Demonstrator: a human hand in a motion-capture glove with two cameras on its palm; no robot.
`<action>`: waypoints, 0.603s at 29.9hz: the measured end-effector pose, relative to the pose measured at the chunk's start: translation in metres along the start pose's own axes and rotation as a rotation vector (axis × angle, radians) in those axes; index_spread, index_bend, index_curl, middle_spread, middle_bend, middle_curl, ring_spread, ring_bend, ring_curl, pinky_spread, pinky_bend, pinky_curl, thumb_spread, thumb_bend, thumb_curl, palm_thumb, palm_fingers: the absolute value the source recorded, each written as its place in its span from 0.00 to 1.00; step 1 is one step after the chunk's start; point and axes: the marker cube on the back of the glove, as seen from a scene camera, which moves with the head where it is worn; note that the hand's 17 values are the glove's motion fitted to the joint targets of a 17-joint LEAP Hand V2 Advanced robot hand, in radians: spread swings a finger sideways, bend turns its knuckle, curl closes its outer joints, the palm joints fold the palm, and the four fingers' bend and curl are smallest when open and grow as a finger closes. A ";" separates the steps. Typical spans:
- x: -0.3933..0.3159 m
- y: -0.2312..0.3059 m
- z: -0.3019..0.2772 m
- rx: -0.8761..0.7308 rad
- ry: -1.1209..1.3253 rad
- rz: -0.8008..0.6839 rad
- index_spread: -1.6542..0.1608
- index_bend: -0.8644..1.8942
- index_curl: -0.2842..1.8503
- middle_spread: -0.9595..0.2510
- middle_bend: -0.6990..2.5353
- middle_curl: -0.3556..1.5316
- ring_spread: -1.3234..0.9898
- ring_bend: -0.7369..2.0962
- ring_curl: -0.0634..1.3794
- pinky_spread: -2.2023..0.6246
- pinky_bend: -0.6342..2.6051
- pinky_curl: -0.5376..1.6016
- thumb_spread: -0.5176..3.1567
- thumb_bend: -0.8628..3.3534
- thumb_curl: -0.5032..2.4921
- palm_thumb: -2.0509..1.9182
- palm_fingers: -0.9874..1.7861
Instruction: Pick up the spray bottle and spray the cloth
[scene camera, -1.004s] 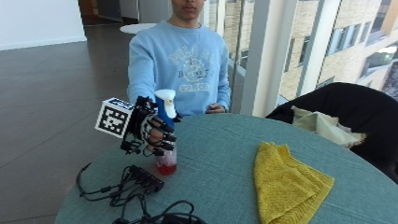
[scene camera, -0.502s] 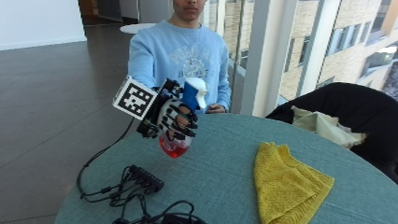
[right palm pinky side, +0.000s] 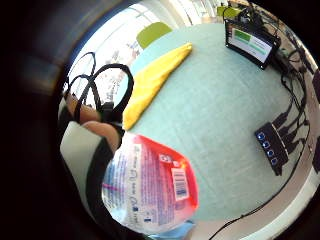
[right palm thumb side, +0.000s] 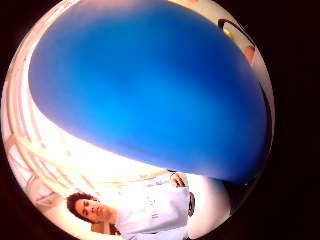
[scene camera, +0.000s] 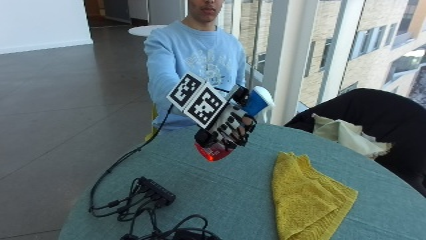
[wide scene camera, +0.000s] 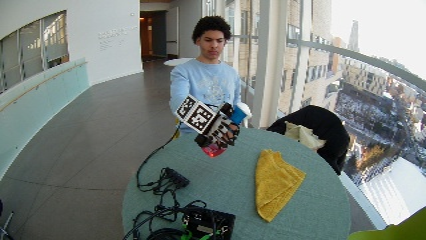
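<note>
My gloved right hand (scene camera: 229, 127) grips a spray bottle (scene camera: 256, 101) in the air above the round teal table (scene camera: 219, 200). The bottle is tilted, its blue-and-white head toward the yellow cloth and its red base (scene camera: 212, 152) below my fingers. The bottle's pink labelled body (right palm pinky side: 150, 182) fills the little finger side palm view; its blue head (right palm thumb side: 150, 85) fills the thumb side view. The yellow cloth (scene camera: 306, 197) lies folded on the table to the right of the hand, apart from the bottle, and the cloth (right palm pinky side: 152, 80) also shows beyond the bottle.
A black hub with cables (scene camera: 156, 191) lies on the table's near left. A small screen device (wide scene camera: 206, 222) stands at the front edge. A dark chair with a pale cloth (scene camera: 373, 125) stands behind the table on the right.
The hand has lifted the bottle higher off the table and tilted it further, carrying it right toward the cloth. The cloth has not moved.
</note>
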 end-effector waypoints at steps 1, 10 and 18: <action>-0.001 -0.004 0.004 -0.023 0.007 0.012 0.80 0.37 0.31 0.73 0.35 0.44 0.54 0.46 0.32 0.78 0.28 0.42 0.34 0.20 0.36 0.73 0.80; -0.006 -0.025 0.035 -0.204 0.028 0.122 0.80 0.37 0.31 0.73 0.35 0.44 0.54 0.46 0.32 0.78 0.28 0.43 0.34 0.20 0.37 0.73 0.80; -0.007 -0.029 0.040 -0.224 0.042 0.127 0.80 0.37 0.31 0.73 0.36 0.44 0.54 0.46 0.32 0.78 0.28 0.43 0.34 0.20 0.37 0.73 0.79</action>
